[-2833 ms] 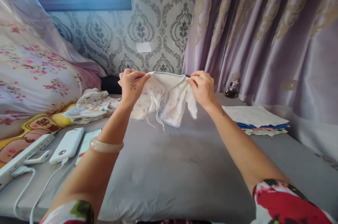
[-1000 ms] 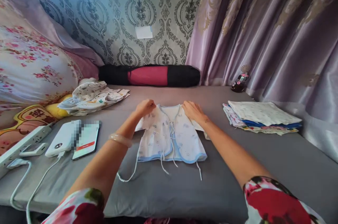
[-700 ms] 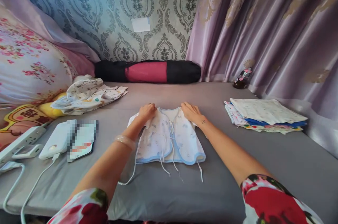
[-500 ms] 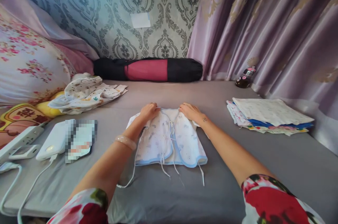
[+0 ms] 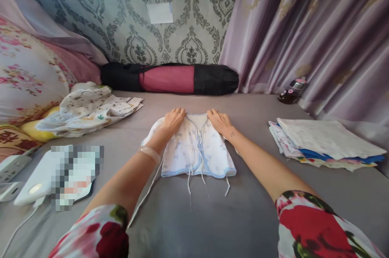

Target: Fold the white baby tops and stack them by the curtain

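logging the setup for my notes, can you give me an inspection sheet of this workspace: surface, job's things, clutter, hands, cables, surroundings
Surface: grey sheet, lightly creased at left
Job's things: small white shirt with blue trim, laid out, loose ties trailing past the hem
Clutter: cloth stack at right; rumpled printed cloth, white device and partly pixelated phone at left
Hands: left hand and right hand on the shirt's shoulders; firmness of hold unclear
Cables: white cable plugged into the white device
Surroundings: patterned wall, purple curtain, black-and-red roll
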A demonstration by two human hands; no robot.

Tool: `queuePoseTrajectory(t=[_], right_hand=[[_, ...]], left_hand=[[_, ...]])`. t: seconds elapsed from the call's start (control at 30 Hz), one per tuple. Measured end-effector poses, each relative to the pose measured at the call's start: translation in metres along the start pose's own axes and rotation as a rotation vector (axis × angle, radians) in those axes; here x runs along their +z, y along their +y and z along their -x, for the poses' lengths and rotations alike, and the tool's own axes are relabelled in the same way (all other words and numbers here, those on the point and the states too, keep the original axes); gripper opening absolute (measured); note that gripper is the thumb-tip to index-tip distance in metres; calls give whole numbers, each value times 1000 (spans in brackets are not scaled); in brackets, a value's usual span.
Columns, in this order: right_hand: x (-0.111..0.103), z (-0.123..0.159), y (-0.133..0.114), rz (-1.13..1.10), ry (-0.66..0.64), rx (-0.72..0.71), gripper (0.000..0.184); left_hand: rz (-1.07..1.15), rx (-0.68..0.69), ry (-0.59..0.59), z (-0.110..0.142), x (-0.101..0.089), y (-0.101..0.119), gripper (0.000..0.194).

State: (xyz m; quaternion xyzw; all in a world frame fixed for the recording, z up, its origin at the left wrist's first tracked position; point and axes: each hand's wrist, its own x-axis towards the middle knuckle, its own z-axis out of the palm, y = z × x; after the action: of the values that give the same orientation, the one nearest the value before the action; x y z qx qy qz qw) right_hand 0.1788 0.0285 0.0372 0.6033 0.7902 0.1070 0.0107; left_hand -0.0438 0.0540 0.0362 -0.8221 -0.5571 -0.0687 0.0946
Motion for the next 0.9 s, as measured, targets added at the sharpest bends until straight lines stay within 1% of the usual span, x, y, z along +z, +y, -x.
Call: queuePoseTrajectory(t=[0.13, 0.3, 0.37, 0.43, 0.47, 0.53, 0.63, 0.7, 0.77, 0.83, 0.87, 0.9], right_hand=[[7, -19, 5, 80, 8, -28, 28], [15, -32, 10, 97, 17, -53, 29], [18, -35, 11, 66, -5, -52, 29], [19, -38, 13, -9, -47, -30, 28], [19, -39, 15, -68, -70, -4, 27], [17, -40, 23, -226, -111, 72, 27], [12, -38, 41, -513, -153, 211, 32], [9, -32, 53, -725, -195, 313, 41], [7, -23, 64, -956, -256, 436, 47], [5, -12, 71, -1176, -328, 546, 47], [4, -6, 74, -1264, -363, 584, 47], [3, 0, 77, -1328, -400, 607, 46]], left_hand=[[-77, 74, 12, -22, 13, -6, 29], [-106, 112, 17, -34, 23, -10, 31], [-83, 113, -5, -36, 25, -9, 32], [-27, 77, -70, -39, 26, -9, 32], [15, 35, -112, -40, 26, -10, 33], [122, -104, -195, -43, 23, -16, 37], [338, -304, -288, -45, 16, -33, 48], [489, -380, -317, -42, 10, -48, 51], [563, -431, -355, -34, 4, -64, 53], [600, -478, -417, -23, 0, -78, 56], [623, -492, -434, -17, -1, -85, 58], [653, -493, -425, -11, -1, -92, 60]])
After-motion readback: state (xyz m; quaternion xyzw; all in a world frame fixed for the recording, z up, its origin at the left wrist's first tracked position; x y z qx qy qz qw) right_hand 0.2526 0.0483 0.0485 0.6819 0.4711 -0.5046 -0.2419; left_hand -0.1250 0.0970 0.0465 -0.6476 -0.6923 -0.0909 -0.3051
